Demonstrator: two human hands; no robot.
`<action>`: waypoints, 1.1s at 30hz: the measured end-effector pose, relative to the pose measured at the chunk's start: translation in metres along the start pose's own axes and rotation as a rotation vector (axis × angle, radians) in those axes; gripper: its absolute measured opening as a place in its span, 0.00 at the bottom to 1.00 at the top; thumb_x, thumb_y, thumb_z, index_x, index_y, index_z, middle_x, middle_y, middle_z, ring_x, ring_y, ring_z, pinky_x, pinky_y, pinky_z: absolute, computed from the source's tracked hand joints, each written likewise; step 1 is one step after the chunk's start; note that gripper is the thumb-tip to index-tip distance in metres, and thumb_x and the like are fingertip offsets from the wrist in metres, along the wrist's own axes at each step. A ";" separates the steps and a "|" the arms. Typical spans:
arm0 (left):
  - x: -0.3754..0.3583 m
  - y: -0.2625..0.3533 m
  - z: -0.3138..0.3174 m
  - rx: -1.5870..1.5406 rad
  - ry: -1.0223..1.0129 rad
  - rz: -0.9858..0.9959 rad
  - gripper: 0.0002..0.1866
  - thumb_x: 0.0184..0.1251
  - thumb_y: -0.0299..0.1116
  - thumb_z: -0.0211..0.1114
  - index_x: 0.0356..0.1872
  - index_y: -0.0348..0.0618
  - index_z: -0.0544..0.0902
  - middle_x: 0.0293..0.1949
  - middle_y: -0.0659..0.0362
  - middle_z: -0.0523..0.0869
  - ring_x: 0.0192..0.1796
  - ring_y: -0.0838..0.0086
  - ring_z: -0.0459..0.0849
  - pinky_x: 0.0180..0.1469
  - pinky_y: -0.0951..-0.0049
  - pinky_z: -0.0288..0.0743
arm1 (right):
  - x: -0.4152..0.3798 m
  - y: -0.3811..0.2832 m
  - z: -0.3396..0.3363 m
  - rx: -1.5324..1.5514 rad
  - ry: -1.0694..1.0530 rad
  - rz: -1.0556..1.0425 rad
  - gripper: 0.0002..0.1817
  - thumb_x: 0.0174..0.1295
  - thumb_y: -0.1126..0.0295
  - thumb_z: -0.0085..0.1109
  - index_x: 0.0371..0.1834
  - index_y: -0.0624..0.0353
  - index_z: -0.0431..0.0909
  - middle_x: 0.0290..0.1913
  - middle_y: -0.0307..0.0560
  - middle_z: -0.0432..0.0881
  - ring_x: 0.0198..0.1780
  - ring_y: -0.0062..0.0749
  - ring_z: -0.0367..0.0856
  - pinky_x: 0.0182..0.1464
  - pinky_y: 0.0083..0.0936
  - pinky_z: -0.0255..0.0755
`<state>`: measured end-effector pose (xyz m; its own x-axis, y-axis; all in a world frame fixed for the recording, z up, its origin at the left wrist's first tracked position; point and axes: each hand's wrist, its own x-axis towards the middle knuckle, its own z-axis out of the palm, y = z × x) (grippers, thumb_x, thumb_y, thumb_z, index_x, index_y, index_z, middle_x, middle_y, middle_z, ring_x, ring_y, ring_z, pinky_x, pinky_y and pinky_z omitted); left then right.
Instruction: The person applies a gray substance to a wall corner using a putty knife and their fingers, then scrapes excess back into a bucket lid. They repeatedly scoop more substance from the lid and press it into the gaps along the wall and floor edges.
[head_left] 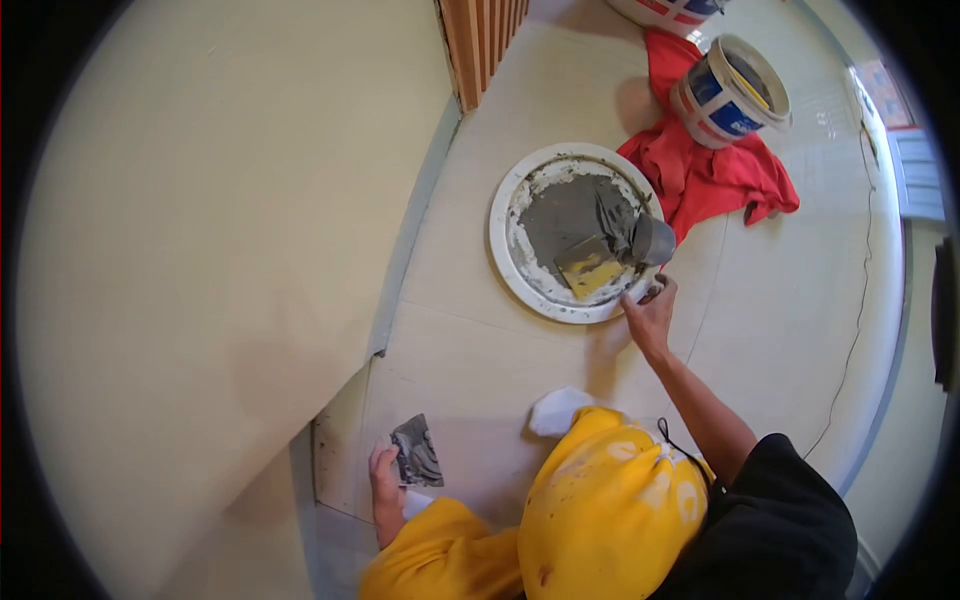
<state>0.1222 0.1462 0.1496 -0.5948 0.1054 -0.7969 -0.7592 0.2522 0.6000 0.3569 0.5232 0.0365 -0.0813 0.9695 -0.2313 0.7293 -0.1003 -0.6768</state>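
My left hand (384,475), low at the left near the wall base, grips a flat scraper blade (417,452) smeared with dark grey mortar; its handle is hidden. Out in front, my right hand (651,310) is closed at the near right rim of a round white lid (503,250), thumb and fingers seemingly pinching the edge. Grey mortar (560,215) spreads over the lid's middle, with whitish crust around it. A square yellow-and-grey spreader (588,268) lies in the mortar. Beside it, a grey cup-like piece (654,241) rests at the right rim.
A labelled bucket (722,100) stands on a crumpled red cloth (715,185) beyond the lid, with another bucket (665,12) behind. The cream wall (200,250) is close at left, ending by wooden slats (485,40). A thin cable (858,330) runs along the right.
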 end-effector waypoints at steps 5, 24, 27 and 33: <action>-0.011 -0.002 0.013 -0.032 0.097 0.087 0.26 0.51 0.29 0.57 0.53 0.31 0.64 0.46 0.53 0.73 0.49 0.69 0.73 0.51 0.73 0.67 | 0.028 0.015 -0.020 0.381 -0.117 0.295 0.33 0.48 0.68 0.61 0.52 0.69 0.53 0.38 0.51 0.70 0.38 0.35 0.72 0.43 0.27 0.67; -0.018 -0.036 0.000 -0.170 0.364 0.237 0.34 0.51 0.35 0.59 0.58 0.30 0.59 0.53 0.52 0.69 0.56 0.69 0.66 0.57 0.71 0.60 | 0.053 0.028 -0.008 1.222 -0.541 1.125 0.13 0.53 0.71 0.58 0.39 0.62 0.68 0.39 0.43 0.73 0.41 0.27 0.71 0.40 0.24 0.71; -0.019 -0.040 0.000 -0.173 0.411 0.221 0.36 0.50 0.36 0.59 0.59 0.30 0.57 0.56 0.51 0.65 0.60 0.69 0.62 0.60 0.71 0.54 | 0.046 0.016 -0.004 1.166 -0.663 0.999 0.13 0.55 0.71 0.56 0.42 0.62 0.69 0.40 0.42 0.73 0.40 0.26 0.71 0.43 0.23 0.69; -0.025 -0.039 0.000 -0.162 0.394 0.248 0.36 0.52 0.36 0.58 0.58 0.21 0.55 0.58 0.46 0.63 0.62 0.67 0.58 0.62 0.75 0.49 | 0.063 0.056 0.006 1.046 -0.917 0.598 0.11 0.53 0.74 0.56 0.39 0.63 0.71 0.39 0.42 0.76 0.41 0.25 0.72 0.43 0.20 0.68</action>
<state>0.1671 0.1335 0.1460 -0.7937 -0.2364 -0.5605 -0.5950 0.1094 0.7963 0.3889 0.5774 -0.0204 -0.6269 0.2992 -0.7193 0.0422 -0.9089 -0.4148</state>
